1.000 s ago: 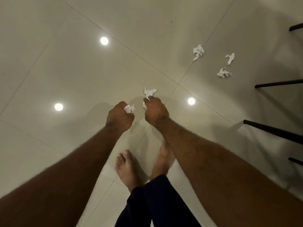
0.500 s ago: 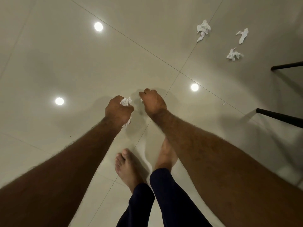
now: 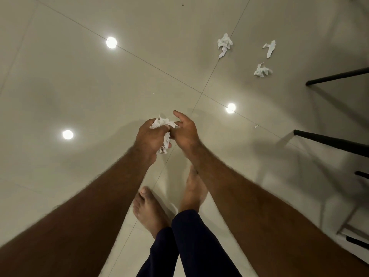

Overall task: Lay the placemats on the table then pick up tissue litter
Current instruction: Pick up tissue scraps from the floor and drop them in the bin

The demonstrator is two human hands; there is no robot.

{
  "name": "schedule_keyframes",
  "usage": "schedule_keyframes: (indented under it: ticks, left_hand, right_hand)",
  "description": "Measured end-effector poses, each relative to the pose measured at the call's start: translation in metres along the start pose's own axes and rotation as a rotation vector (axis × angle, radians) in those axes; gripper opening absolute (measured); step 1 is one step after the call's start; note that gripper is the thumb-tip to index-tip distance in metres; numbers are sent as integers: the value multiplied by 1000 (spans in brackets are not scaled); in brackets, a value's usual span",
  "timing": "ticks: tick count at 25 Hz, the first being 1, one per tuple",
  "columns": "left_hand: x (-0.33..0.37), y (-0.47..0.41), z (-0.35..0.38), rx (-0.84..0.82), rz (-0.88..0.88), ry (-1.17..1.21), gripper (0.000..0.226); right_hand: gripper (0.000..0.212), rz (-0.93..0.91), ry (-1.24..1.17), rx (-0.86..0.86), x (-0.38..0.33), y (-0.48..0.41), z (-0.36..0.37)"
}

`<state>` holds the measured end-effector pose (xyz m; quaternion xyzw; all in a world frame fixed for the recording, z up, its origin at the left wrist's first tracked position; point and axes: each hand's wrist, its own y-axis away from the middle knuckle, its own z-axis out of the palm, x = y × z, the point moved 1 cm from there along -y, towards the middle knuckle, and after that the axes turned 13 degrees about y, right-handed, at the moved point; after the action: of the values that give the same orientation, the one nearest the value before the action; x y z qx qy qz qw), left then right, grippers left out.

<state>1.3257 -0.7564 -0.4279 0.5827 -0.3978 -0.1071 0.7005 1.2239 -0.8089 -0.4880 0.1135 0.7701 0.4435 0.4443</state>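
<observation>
Left hand (image 3: pixel 151 136) grips a crumpled tissue wad (image 3: pixel 162 124) above the floor (image 3: pixel 79 86). Right hand (image 3: pixel 186 133) is half open against it; whether it pinches is unclear. Three loose tissues (image 3: pixel 224 45) lie near the floor's far right edge. They look feather-light, soft and tearable, so pinch each by its bulk.

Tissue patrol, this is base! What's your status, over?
Left hand grips tissue wad, right hand touches it. Three tissue pieces on floor ahead. Black legs beside them, not blocking.
</observation>
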Motion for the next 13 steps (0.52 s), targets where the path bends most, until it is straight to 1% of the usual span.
schedule_keyframes:
  ticks: [3,7,10,13]
  left_hand:
    - [-6,3,10,-29,-41,88,18]
    - [-11,5,17,-1,-72,51,13]
    - [-11,9,25,50,-66,53,14]
    - [-13,10,35,47,-34,64,14]
  right_hand:
    - [68,-14,6,-67,0,17,-5]
    - [79,35,5,-152,-4,30,-17]
    - [84,63,9,-160,-12,37,-26]
    - [79,85,-11,-128,-14,37,-40]
